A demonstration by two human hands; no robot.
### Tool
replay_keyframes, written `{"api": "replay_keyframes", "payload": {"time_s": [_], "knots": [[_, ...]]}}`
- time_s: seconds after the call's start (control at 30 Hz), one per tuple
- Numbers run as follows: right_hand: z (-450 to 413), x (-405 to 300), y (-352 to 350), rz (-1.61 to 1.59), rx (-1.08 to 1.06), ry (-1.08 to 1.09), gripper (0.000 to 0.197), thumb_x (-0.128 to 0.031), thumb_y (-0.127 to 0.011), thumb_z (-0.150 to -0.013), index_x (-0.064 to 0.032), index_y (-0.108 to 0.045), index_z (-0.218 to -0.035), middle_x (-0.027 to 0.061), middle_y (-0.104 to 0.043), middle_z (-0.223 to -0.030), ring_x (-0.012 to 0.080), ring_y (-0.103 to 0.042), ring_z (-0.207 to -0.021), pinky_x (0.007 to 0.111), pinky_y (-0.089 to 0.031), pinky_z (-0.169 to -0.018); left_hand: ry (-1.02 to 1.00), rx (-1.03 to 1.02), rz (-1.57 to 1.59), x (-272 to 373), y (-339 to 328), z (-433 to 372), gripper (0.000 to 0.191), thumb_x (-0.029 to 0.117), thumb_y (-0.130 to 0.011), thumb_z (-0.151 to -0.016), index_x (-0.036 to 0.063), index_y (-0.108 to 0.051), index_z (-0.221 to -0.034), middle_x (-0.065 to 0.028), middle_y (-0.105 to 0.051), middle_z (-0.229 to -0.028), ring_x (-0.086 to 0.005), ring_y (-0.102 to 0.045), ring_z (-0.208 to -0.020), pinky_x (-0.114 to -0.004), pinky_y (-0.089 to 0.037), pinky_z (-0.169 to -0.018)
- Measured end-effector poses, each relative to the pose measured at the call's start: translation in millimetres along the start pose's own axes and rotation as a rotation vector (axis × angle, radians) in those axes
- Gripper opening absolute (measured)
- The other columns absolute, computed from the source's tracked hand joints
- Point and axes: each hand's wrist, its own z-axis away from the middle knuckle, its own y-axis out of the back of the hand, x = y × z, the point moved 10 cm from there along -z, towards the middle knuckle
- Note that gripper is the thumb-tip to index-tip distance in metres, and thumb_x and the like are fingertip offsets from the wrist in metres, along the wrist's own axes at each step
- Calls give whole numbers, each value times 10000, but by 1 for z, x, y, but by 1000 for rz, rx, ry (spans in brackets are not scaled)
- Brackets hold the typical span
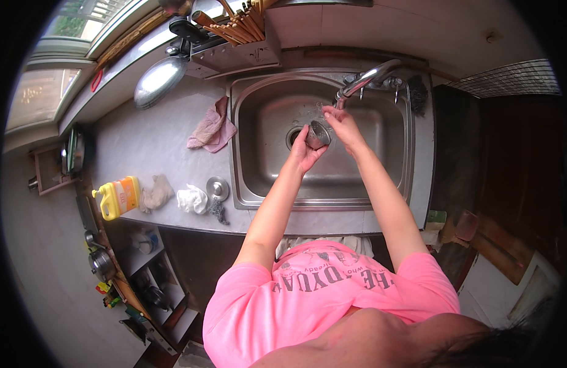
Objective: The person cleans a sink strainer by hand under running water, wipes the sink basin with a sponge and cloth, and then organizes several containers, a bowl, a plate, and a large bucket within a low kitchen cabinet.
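Note:
My left hand [306, 155] is wrapped around a small grey metal cup [319, 135], tilted over the sink near the drain hole [293, 136]. Just right of the cup, my right hand [342, 126] reaches under the spout of the chrome faucet [368, 79], its fingers slightly spread and no object visible in them. Water droplets splash around these fingertips. Both hands are inside the stainless steel sink basin [274, 161].
Left of the sink lie a pink cloth [213, 126], a round metal lid [217, 188], a steel-wool scrubber [218, 210], a white crumpled cloth [192, 199] and a yellow jug [119, 198]. A chopstick holder [237, 57] stands behind. Dark scouring mesh [417, 94] sits at the right rim.

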Motion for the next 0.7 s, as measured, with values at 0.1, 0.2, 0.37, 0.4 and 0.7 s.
{"api": "replay_keyframes", "payload": {"time_s": [0.1,0.2,0.37,0.4,0.7], "knots": [[25,12,-9,334,-70,72,300,-179,-601,-828,28,-574,-1044,71,-632,-915,145,-589,-852,268,-446,-788,34,7,-27,-4,-10,-10,480,440,-463,-892,37,-450,-1153,-136,-538,-1089,-258,-529,-1041,-440,-428,-936],[15,24,18,311,-5,122,258,-200,-557,-868,6,-580,-1022,47,-628,-866,128,-585,-768,248,-443,-743,81,20,-123,-11,-31,-16,520,520,-506,-843,41,-497,-1046,-107,-548,-1003,-234,-554,-942,-408,-466,-873],[14,22,26,-101,91,-135,287,-318,-446,-932,-81,-545,-1059,-1,-611,-891,102,-560,-792,286,-439,-713,-43,141,-385,7,-8,-13,454,547,-496,-841,128,-518,-1016,-27,-539,-936,-135,-514,-819,-295,-436,-717],[14,25,24,-120,64,-163,290,-326,-424,-936,-90,-532,-1067,10,-603,-951,126,-568,-858,343,-451,-755,-121,152,-457,14,-13,-6,447,532,-499,-846,136,-504,-1053,-12,-539,-949,-129,-501,-841,-295,-417,-733],[10,16,15,-523,119,-197,332,-347,-502,-894,-92,-525,-1104,56,-583,-1037,192,-577,-920,373,-451,-838,-84,67,-179,4,-21,-24,345,462,-507,-870,172,-556,-1050,9,-595,-967,-141,-515,-859,-290,-403,-721]]}}
